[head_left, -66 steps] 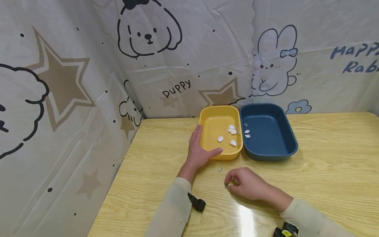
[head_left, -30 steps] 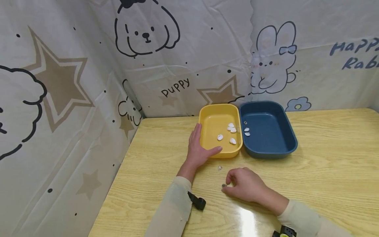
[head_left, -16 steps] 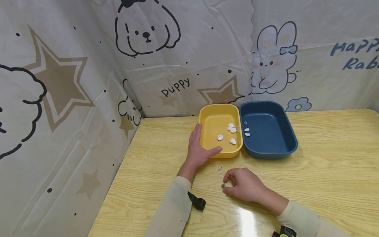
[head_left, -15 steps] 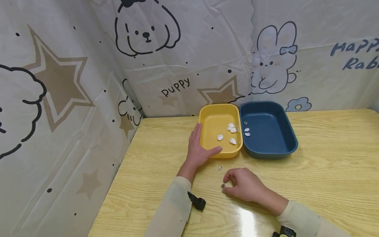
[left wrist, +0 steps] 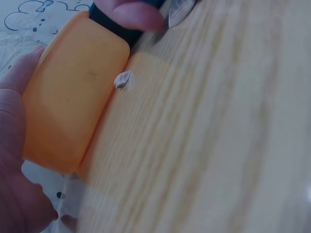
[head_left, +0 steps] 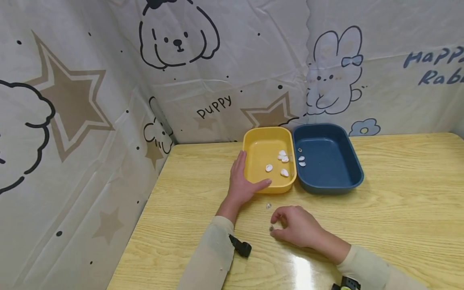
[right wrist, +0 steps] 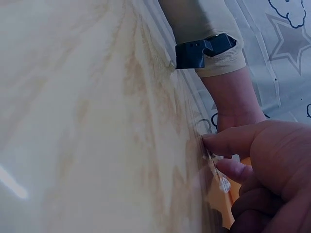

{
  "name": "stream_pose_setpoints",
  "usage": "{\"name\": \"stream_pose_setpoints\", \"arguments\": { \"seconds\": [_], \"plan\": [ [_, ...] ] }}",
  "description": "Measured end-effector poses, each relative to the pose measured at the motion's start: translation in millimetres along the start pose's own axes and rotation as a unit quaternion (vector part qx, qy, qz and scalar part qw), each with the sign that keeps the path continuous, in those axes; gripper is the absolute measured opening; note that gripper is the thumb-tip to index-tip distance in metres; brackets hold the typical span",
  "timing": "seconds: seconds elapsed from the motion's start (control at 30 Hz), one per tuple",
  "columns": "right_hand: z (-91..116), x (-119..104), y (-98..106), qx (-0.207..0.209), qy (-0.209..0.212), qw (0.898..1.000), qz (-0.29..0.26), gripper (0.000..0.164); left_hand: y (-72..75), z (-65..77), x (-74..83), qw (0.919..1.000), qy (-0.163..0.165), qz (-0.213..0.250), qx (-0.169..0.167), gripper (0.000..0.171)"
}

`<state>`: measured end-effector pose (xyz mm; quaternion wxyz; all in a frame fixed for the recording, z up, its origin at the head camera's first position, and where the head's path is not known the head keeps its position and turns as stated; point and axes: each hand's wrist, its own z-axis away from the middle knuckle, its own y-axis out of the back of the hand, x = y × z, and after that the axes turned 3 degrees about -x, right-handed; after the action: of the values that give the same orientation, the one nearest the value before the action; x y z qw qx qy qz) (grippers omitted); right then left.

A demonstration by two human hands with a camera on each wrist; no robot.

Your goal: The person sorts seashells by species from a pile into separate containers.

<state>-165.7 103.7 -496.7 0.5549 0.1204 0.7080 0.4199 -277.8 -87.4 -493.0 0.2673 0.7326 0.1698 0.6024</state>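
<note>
My left hand [head_left: 242,184] lies against the near left corner of a yellow tray [head_left: 250,177], its straight fingers along the side and its thumb over the front rim. White seashells [head_left: 284,172] lie inside. Just right of centre, my right hand [head_left: 299,226] is low over the table, its bent index finger and thumb around a small dark shell [head_left: 271,228]. The left wrist view shows that striped shell [left wrist: 182,10] at the fingertip; in the right wrist view it is hidden. Another small shell [head_left: 268,206] lies on the table in front of the tray.
A dark blue tray [head_left: 330,190] stands right against the yellow one, with a few small shells [head_left: 302,161] along its left wall. Both trays sit at the back of the wooden table [head_left: 406,201], before a printed cloth [head_left: 232,48]. A black wrist device [head_left: 242,246] sits on the left sleeve.
My right hand has shifted slightly left, and the small shell between its fingertips has moved and turned with it. My left hand stays at the yellow tray.
</note>
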Motion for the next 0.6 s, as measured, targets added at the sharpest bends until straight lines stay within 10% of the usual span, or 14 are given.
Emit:
{"name": "stream_pose_setpoints", "arguments": {
  "seconds": [0.6],
  "plan": [
    [1.4, -2.2, 2.5, -0.005, 0.017, 1.000, -0.019, 0.014, 0.4, -0.6, -2.1, 1.0000, -0.006, 0.000, 0.000, 0.120]
  ]
}}
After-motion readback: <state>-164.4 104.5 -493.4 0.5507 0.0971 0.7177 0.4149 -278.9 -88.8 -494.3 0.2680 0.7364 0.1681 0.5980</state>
